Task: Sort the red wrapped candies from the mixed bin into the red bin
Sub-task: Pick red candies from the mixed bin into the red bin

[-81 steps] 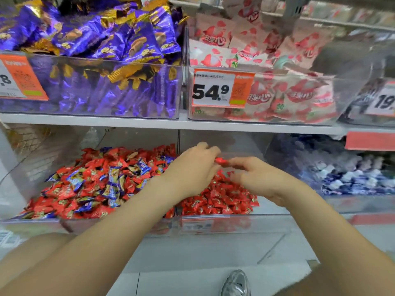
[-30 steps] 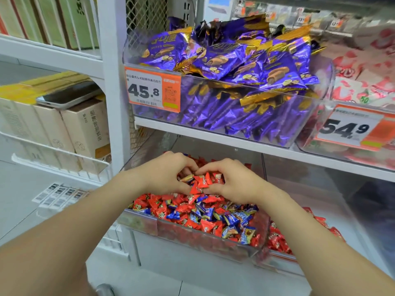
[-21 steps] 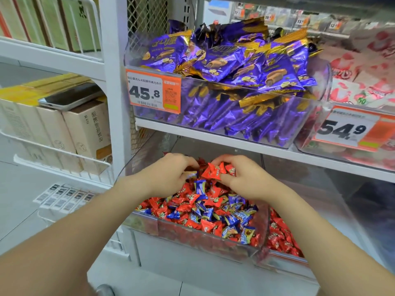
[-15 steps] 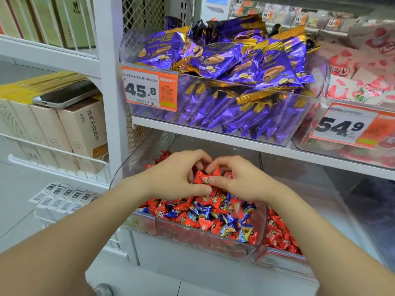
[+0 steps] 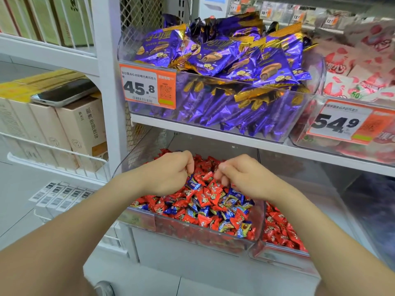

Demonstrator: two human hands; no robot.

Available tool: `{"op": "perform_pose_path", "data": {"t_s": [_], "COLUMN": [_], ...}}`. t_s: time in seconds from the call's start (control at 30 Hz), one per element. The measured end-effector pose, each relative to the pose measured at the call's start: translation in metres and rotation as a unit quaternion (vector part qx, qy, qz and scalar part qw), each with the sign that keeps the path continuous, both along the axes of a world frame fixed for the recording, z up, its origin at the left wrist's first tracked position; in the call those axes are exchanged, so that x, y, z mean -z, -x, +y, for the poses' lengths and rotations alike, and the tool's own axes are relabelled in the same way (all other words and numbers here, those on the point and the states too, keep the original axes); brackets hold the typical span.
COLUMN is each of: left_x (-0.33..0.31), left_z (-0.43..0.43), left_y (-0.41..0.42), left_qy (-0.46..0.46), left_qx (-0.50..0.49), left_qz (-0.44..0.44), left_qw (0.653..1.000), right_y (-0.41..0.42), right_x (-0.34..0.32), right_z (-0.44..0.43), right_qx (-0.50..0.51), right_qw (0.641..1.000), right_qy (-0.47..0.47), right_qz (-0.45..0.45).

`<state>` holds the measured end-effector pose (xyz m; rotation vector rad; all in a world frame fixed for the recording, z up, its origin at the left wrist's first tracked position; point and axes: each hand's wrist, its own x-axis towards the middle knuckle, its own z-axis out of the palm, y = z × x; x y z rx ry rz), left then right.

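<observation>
The clear mixed bin (image 5: 193,232) on the lower shelf holds red and blue wrapped candies (image 5: 210,196). Right beside it stands the red bin (image 5: 277,256) with only red candies (image 5: 277,228). Both my hands hover over the back of the mixed pile, a hand's width apart. My left hand (image 5: 171,174) has its fingers curled down onto the pile by a blue candy; what is inside it is hidden. My right hand (image 5: 241,178) is curled too, with a bit of red wrapper showing under its palm.
A shelf board (image 5: 213,134) hangs low over the bins, carrying a bin of purple snack packs (image 5: 224,103) and a bin of pink packs (image 5: 352,82). To the left are boxes (image 5: 81,129) with a phone (image 5: 64,92) on top. A dark blurred bin (image 5: 374,201) is at right.
The view swung from the red bin to the mixed bin. Half a second ago both hands met over a bunch of red candies; now they have drawn apart and dipped to the pile.
</observation>
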<state>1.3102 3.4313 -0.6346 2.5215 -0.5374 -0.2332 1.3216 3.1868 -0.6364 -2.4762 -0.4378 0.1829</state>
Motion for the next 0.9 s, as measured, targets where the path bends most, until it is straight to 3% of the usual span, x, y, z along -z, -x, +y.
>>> {"op": "perform_pose_path", "data": {"t_s": [0.13, 0.27, 0.37, 0.53, 0.67, 0.9], "left_x": [0.006, 0.021, 0.029, 0.031, 0.029, 0.019], "left_z": [0.01, 0.018, 0.01, 0.003, 0.001, -0.003], "left_y": [0.004, 0.004, 0.002, -0.001, -0.002, -0.001], "left_qy": [-0.102, -0.139, -0.148, -0.119, -0.106, 0.007], "left_qx": [0.041, 0.071, 0.082, 0.082, 0.075, 0.011], "left_qz": [0.034, 0.01, -0.053, -0.082, -0.071, -0.068], "left_qw": [0.993, 0.988, 0.984, 0.986, 0.989, 0.998], "right_y": [0.008, 0.025, 0.026, 0.001, -0.005, 0.002], "right_x": [0.013, 0.029, 0.034, 0.027, 0.021, 0.005], "right_z": [0.014, 0.031, 0.036, 0.026, 0.016, 0.011], "right_qx": [-0.052, -0.053, -0.076, -0.097, -0.09, 0.011], "right_qw": [0.984, 0.969, 0.945, 0.965, 0.981, 0.999], "right_qy": [0.131, 0.238, 0.313, 0.241, 0.15, -0.046], "right_qz": [-0.107, -0.033, -0.054, -0.044, -0.085, 0.002]}}
